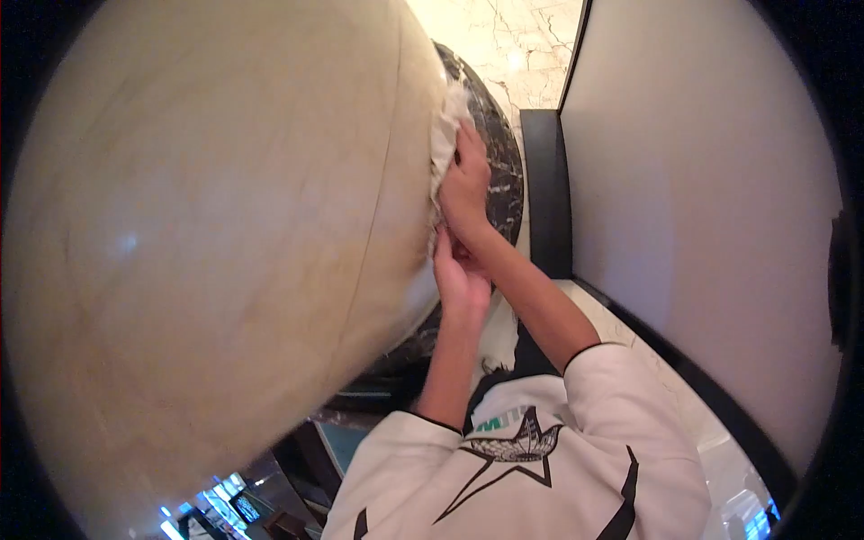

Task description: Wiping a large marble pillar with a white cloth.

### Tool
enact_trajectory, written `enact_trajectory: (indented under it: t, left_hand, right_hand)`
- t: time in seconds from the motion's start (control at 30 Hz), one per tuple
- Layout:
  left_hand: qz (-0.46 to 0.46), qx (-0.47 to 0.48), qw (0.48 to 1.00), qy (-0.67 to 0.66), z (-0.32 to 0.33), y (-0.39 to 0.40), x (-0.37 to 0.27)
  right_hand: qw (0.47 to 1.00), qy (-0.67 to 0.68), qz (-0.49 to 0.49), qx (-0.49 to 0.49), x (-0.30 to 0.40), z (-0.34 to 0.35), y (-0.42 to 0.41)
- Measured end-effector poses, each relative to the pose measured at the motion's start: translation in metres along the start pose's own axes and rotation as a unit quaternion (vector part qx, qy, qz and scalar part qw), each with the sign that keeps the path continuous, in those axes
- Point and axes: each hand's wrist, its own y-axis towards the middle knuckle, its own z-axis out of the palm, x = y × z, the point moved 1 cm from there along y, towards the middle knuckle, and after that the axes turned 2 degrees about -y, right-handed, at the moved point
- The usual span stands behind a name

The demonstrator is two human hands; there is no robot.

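A crumpled white cloth (444, 138) lies against the side of a large, round, cream stone-like column (256, 202). My right hand (467, 185) grips this cloth and presses it to the curved surface, fingers pointing away from me. Just below, my left hand (463, 277) has its thumb along the cloth's lower end; its fingers are curled and partly hidden under my right wrist. A thin dark seam line runs along the column, left of the cloth. Beneath the column's edge, a dark marble base (503, 169) with white veins curves past both hands.
To the right stands a large pale panel (675, 175) with a black frame and a black ledge (548, 196) close to the base. Cream veined stone flooring (520, 47) shows at the far end. Lit screens (233, 499) and dark furniture are at lower left.
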Motion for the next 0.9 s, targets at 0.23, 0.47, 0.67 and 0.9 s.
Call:
enact_trajectory:
  t: [0.23, 0.47, 0.67, 0.9]
  left_hand:
    - [0.147, 0.127, 0.981, -0.004, -0.027, -0.107, -0.054]
    - [0.223, 0.036, 0.974, 0.026, -0.151, -0.124, -0.082]
    - [0.131, -0.127, 0.981, 0.069, -0.280, -0.062, -0.071]
    - [0.125, -0.106, 0.986, -0.039, -0.420, -0.017, -0.094]
  right_hand:
    - [0.987, 0.072, -0.146, -0.005, 0.157, -0.032, -0.072]
    - [0.983, -0.052, -0.172, -0.037, 0.108, -0.020, -0.204]
    - [0.986, -0.156, -0.001, 0.051, 0.002, -0.021, -0.305]
    - [0.916, 0.166, 0.291, 0.222, -0.083, -0.025, -0.372]
